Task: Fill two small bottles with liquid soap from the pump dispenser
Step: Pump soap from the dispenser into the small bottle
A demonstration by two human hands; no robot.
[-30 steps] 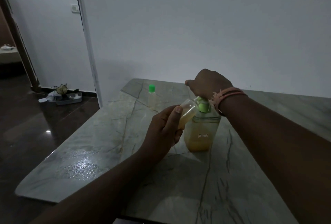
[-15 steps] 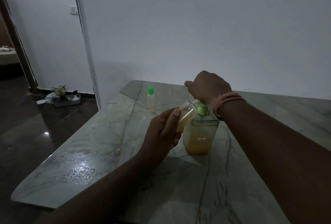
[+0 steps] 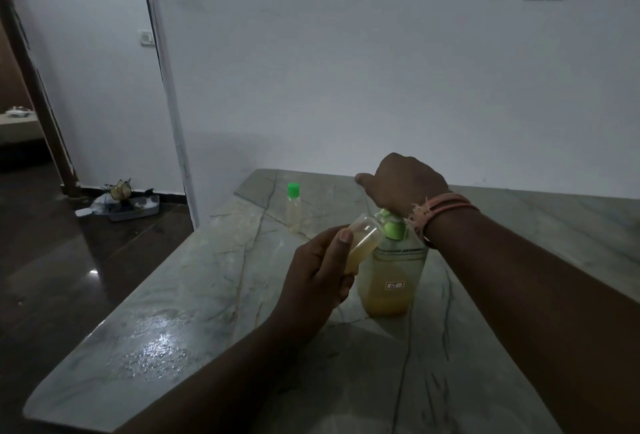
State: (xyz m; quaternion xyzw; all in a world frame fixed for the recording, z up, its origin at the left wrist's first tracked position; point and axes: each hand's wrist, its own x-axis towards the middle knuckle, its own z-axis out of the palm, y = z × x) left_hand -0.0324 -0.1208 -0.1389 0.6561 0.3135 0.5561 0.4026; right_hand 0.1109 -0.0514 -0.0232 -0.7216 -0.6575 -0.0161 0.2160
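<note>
Both forearms are bare, with no sleeves in view. The right wrist carries pink thread bracelets (image 3: 446,206) (several thin strands wound together), and a frayed pale knot sticks out on the side toward the hand.

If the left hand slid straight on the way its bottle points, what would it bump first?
Likely the green pump head of the clear soap dispenser; the small tilted bottle in the left hand already sits at its spout.
</note>
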